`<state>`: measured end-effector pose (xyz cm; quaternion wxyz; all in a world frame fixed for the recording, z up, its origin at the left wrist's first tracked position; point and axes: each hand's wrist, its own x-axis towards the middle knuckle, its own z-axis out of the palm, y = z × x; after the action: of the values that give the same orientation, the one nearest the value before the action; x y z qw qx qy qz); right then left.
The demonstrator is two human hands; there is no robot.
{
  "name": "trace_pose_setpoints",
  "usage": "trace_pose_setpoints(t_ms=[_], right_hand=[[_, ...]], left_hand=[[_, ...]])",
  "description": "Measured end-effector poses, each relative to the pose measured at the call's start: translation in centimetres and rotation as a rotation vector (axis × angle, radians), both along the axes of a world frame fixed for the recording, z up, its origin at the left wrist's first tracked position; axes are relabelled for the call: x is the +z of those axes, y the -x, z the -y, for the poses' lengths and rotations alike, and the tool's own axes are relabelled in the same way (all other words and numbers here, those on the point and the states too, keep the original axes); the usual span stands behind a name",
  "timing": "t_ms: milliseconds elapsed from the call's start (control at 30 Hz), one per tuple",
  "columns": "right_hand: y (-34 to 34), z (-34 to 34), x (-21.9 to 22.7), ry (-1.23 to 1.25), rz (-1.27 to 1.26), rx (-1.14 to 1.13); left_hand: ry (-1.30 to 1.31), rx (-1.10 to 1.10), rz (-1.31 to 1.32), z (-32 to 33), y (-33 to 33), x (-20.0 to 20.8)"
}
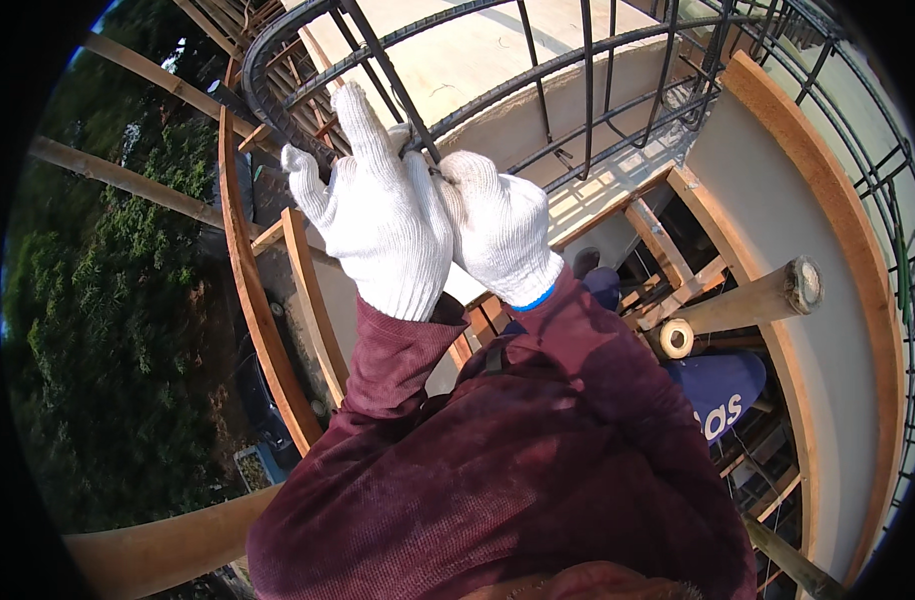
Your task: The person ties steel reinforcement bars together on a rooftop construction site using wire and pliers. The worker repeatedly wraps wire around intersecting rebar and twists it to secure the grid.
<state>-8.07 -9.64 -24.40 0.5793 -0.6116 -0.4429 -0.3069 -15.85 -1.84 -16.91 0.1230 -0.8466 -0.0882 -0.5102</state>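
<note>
Both my hands wear white knitted gloves and meet at a joint of a dark rebar cage (pixel 525 92). Two fingers of my left hand (pixel 383 225) stick out, one upward and one to the left. Its other fingers bend in around a slanting steel bar (pixel 396 82), partly hidden behind it. My right hand (pixel 505 225) presses against the left, its fingers curled into a pinch just below that bar's lower end. Whatever small thing sits in this pinch is hidden by the glove. A blue edge shows at the right glove's cuff.
Curved wooden form boards (pixel 828 190) run down the right, beside more rebar (pixel 883 185). A bamboo pole (pixel 743 297) juts out near my right side. Wooden strips (pixel 253 300) and bamboo poles (pixel 128 180) stand at the left, above a drop to green bushes (pixel 108 340).
</note>
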Motion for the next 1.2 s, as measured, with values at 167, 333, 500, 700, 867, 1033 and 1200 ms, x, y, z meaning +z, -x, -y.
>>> trace_pose_setpoints(t_ms=[167,333,500,700,867,1033,1200], right_hand=[[2.6,3.6,1.8,0.147,-0.452,0.16],[1.4,6.1,2.3,0.34,-0.144,0.089],[1.7,3.5,0.9,0.327,-0.201,0.11],[1.8,3.1,0.7,0.298,-0.255,0.091],[0.7,6.3,1.3,0.378,-0.014,0.026],[0.7,9.0,4.5,0.443,0.078,-0.028],[-0.9,10.4,7.9,0.57,0.286,-0.096]], left_hand=[[0.046,-0.062,0.087,-0.5,-0.5,-0.3],[0.087,0.063,0.009,1.3,-0.2,0.7],[0.087,0.045,0.022,1.2,-0.2,0.8],[0.121,-0.007,0.059,1.0,-0.2,0.2],[0.193,-0.049,0.108,0.8,-0.7,-0.4],[0.218,-0.142,0.193,0.1,-1.3,-1.0],[0.259,-0.012,0.096,2.0,-0.5,0.7]])
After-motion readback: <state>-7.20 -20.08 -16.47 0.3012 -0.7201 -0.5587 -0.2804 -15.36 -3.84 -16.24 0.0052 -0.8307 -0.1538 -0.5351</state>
